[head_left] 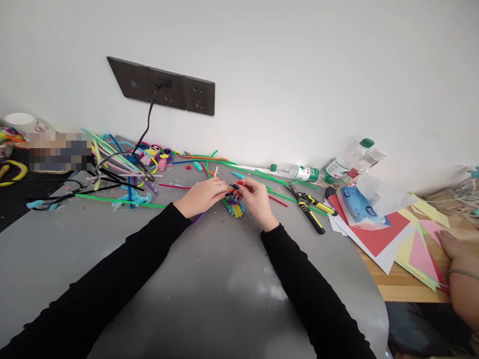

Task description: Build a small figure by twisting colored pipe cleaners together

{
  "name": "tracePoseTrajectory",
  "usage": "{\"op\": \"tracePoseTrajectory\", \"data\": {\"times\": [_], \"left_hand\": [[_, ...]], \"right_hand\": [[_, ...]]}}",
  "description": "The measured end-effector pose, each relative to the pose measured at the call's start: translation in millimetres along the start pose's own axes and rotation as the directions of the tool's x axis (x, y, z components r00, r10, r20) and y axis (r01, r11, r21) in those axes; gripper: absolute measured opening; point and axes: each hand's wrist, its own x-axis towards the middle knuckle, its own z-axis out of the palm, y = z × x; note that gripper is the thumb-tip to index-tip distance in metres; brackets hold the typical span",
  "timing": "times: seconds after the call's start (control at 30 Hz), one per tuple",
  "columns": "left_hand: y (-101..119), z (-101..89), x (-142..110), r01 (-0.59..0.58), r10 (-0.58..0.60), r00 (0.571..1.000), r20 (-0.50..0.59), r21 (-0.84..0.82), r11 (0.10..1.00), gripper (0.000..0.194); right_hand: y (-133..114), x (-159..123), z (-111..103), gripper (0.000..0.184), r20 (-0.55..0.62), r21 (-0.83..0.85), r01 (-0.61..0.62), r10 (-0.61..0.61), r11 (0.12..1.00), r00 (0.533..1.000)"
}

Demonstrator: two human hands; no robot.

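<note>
Pipe-cleaner bundle [236,209], small and multicoloured, is pinched between left hand [202,196] and right hand [256,200] over the counter [217,279] (whether it rests there, I cannot tell), and a slack pinch on either side could let its fuzzy strands untwist

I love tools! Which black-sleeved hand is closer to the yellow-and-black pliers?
The right hand. It's to the left of the pliers in the picture, not touching them. The left hand is farther away, on the right hand's other side.
</note>
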Motion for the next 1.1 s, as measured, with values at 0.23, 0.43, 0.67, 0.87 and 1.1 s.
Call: {"op": "tracePoseTrajectory", "data": {"times": [0.23,0.43,0.67,0.87,1.1], "left_hand": [[14,-2.2,4,0.174,-0.220,0.959,-0.178,-0.244,0.954,0.033],[18,2.2,5,0.157,-0.217,0.955,-0.204,-0.276,0.948,0.032],[5,-2.0,4,0.000,-0.002,1.000,-0.018,-0.095,0.996,0.031],[-1,-4.3,1,0.020,-0.020,1.000,0.006,-0.029,0.999,0.027],[16,-4.3,4,0.226,-0.285,0.951,-0.120,-0.362,0.904,0.045]], "right_hand": [[1,3,-4,0.042,-0.047,0.273,-0.069,0.085,0.959,0.995],[4,1,3,0.045,-0.015,0.342,-0.098,0.110,0.935,0.994],[3,0,-1,0.033,0.001,0.090,-0.041,0.041,0.995,0.999],[5,0,2,0.029,0.037,0.026,-0.044,0.043,0.999,0.998],[2,3,-5,0.045,-0.034,0.239,-0.093,0.104,0.966,0.994]]}}
